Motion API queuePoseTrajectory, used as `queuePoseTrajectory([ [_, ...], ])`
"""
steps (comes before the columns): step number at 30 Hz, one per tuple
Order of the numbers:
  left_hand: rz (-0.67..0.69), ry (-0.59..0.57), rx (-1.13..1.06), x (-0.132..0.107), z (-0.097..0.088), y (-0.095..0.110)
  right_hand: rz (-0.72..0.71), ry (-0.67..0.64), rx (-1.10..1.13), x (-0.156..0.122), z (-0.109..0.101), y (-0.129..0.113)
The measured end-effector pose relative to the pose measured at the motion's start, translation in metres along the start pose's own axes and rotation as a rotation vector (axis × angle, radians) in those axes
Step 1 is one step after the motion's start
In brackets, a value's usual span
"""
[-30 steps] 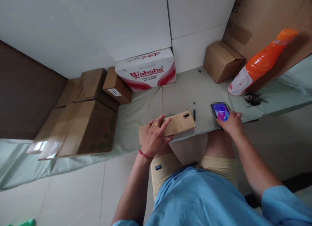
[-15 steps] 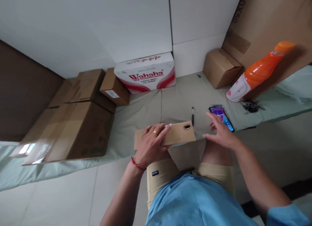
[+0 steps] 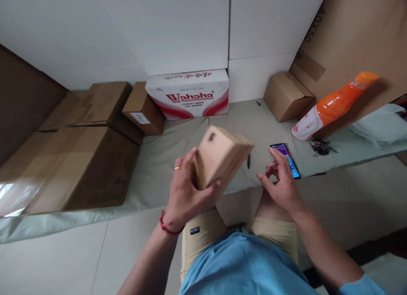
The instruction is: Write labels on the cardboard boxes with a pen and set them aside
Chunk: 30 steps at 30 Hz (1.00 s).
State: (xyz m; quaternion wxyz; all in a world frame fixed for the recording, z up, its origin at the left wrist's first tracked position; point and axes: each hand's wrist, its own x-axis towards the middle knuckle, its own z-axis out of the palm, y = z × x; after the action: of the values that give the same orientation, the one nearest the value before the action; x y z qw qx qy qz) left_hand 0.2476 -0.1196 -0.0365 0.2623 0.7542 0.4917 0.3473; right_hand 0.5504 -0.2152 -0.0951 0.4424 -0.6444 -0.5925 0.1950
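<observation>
My left hand (image 3: 189, 189) grips a small brown cardboard box (image 3: 216, 157) by its near left side, holding it tilted above the cloth. The box is slightly blurred, and a dark oval hole shows near its upper end. To the right, my right hand (image 3: 281, 180) hovers with fingers apart and holds nothing. It overlaps a phone (image 3: 294, 169) with a lit screen lying on the cloth. Between the box and my right hand lies a black pen (image 3: 248, 161), partly hidden.
Large cardboard boxes (image 3: 85, 159) stand at the left. A white and red Wahaba carton (image 3: 190, 97) rests against the wall. At the right are a small carton (image 3: 286, 95), an orange bottle (image 3: 333, 104), keys (image 3: 319, 145) and a pale plastic bag (image 3: 380, 125) on the green cloth (image 3: 159, 167).
My left hand has raised and turned the cardboard box from lying lengthwise to a steep tilt. My right hand stays open near the phone, and the view has shifted slightly.
</observation>
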Motion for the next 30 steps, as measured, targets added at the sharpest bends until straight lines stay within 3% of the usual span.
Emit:
queuePoseTrajectory([
  [2,-0.224,0.048,-0.375,-0.001,0.002,0.007,0.127,-0.011,0.162,0.000,0.001,0.000],
  [5,-0.466,0.017,-0.919,-0.002,0.015,0.019,0.278,-0.208,0.518,-0.007,0.010,-0.006],
  [8,-0.579,0.100,-1.111,-0.002,0.040,0.020,0.349,-0.352,0.811,-0.023,0.023,-0.022],
  [10,-0.574,0.129,-1.136,-0.003,0.059,0.014,0.385,-0.322,0.850,-0.031,0.026,-0.032],
  [12,-0.512,0.115,-1.078,-0.007,0.075,0.003,0.425,-0.229,0.752,-0.031,0.022,-0.038],
  [14,-0.431,0.120,-0.887,-0.015,0.085,-0.010,0.432,-0.131,0.569,-0.018,0.007,-0.037],
  [21,-0.128,0.253,-0.139,-0.054,0.088,-0.081,0.138,0.407,-0.470,0.084,-0.069,0.011],
  [25,-0.005,0.204,0.158,-0.070,0.092,-0.119,0.091,0.374,-0.823,0.129,-0.070,0.036],
  [30,0.077,0.120,0.227,-0.076,0.101,-0.136,0.135,0.321,-0.892,0.165,-0.046,0.052],
])
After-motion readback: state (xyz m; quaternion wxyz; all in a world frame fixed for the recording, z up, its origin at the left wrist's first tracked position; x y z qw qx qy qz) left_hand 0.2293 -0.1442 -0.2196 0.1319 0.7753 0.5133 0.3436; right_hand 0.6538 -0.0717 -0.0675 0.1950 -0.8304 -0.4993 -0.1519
